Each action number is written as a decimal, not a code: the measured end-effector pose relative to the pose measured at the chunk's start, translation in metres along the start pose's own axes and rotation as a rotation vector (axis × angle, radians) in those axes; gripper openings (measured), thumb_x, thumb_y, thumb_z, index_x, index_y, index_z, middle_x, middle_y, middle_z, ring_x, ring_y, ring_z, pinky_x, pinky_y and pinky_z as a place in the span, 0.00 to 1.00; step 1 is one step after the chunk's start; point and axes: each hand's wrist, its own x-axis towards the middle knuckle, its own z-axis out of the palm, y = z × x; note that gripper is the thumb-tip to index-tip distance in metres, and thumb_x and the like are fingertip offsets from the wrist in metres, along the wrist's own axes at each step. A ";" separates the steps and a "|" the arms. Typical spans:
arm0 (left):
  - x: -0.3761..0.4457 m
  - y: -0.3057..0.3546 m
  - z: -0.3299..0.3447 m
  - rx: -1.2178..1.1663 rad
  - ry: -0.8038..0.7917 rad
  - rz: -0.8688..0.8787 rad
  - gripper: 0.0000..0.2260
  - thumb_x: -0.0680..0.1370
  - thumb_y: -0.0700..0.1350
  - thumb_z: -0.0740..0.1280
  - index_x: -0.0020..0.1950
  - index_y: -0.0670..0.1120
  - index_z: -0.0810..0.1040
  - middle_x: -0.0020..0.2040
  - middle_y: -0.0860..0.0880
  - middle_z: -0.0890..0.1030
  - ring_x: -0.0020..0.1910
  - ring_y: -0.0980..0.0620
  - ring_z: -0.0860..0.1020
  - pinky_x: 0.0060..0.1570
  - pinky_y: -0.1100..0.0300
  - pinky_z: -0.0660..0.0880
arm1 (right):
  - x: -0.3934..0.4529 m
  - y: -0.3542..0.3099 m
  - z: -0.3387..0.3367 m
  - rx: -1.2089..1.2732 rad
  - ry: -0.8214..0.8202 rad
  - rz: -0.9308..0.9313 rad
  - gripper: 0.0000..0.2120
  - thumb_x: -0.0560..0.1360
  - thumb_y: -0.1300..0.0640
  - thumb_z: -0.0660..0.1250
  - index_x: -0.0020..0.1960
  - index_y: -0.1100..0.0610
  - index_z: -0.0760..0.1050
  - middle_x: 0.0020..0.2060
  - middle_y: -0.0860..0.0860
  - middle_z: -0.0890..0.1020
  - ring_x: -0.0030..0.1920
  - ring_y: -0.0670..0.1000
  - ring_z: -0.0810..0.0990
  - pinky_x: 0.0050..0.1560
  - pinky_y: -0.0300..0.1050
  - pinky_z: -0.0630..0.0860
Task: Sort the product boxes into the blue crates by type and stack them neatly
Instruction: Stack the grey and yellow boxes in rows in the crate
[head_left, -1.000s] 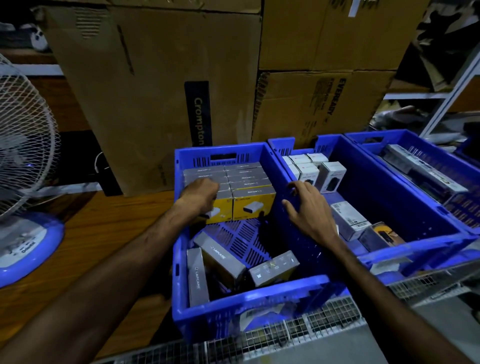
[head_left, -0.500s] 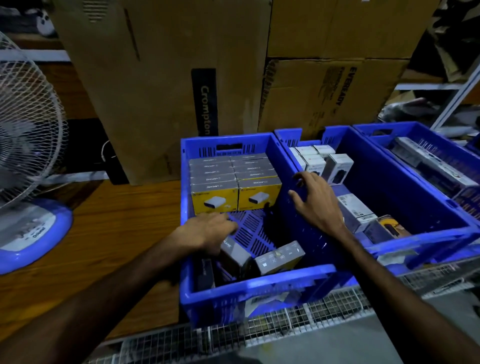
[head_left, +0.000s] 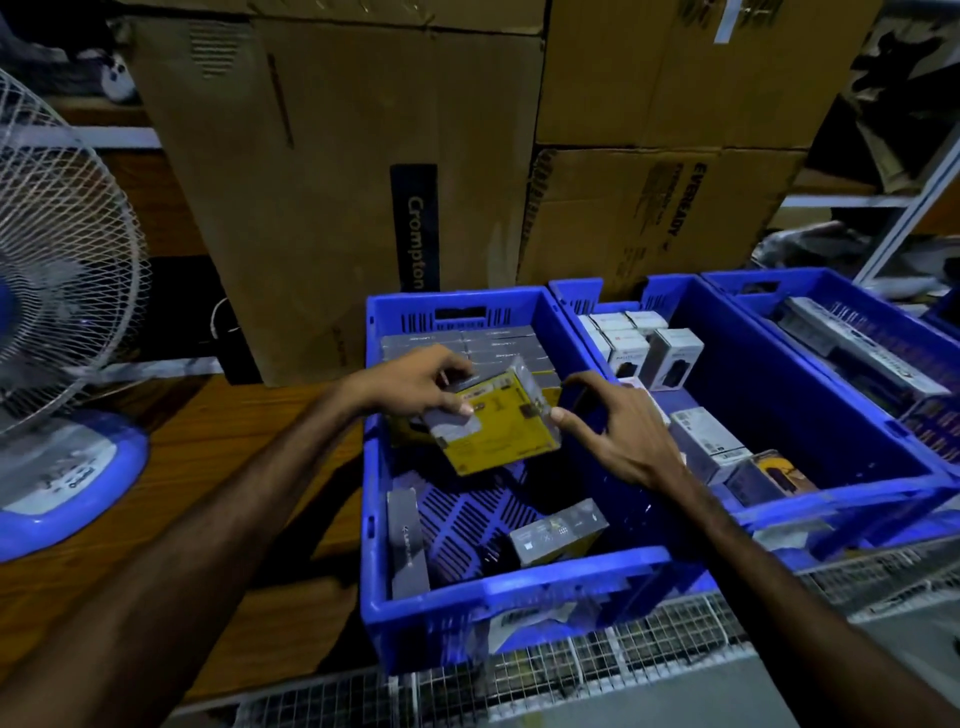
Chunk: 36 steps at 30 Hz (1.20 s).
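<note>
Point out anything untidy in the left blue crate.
At the near end of the left crate, one grey box lies askew on the floor and a second grey box stands on edge against the left wall, unlike the neat stack at the far end. The yellow box is tilted, but the left hand grips it.

Fan (head_left: 62, 260) cut off at left, yellow box (head_left: 498, 436) blurred, print unreadable

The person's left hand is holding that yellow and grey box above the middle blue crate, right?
Not quite. The head view shows the left hand holding the yellow and grey box above the leftmost blue crate, not the middle one.
</note>
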 end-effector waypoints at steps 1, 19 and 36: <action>0.003 0.000 0.001 -0.039 0.015 -0.008 0.10 0.76 0.48 0.78 0.53 0.50 0.81 0.49 0.53 0.82 0.48 0.57 0.80 0.48 0.59 0.73 | -0.001 0.000 0.000 -0.001 -0.017 -0.013 0.29 0.75 0.24 0.58 0.64 0.44 0.74 0.48 0.41 0.84 0.46 0.47 0.81 0.53 0.54 0.76; 0.013 0.092 0.075 -1.360 0.471 -0.306 0.06 0.81 0.41 0.69 0.57 0.47 0.77 0.58 0.44 0.82 0.58 0.43 0.82 0.60 0.40 0.81 | -0.003 0.005 0.002 -0.111 0.250 -0.082 0.16 0.73 0.46 0.67 0.52 0.54 0.66 0.47 0.55 0.74 0.42 0.58 0.74 0.36 0.56 0.75; 0.014 0.042 0.036 -0.340 0.595 -0.082 0.21 0.72 0.46 0.79 0.63 0.50 0.82 0.56 0.54 0.84 0.57 0.55 0.82 0.59 0.53 0.80 | 0.008 0.018 0.015 -0.368 -0.045 0.139 0.40 0.69 0.52 0.80 0.74 0.50 0.63 0.63 0.58 0.68 0.63 0.63 0.71 0.53 0.60 0.77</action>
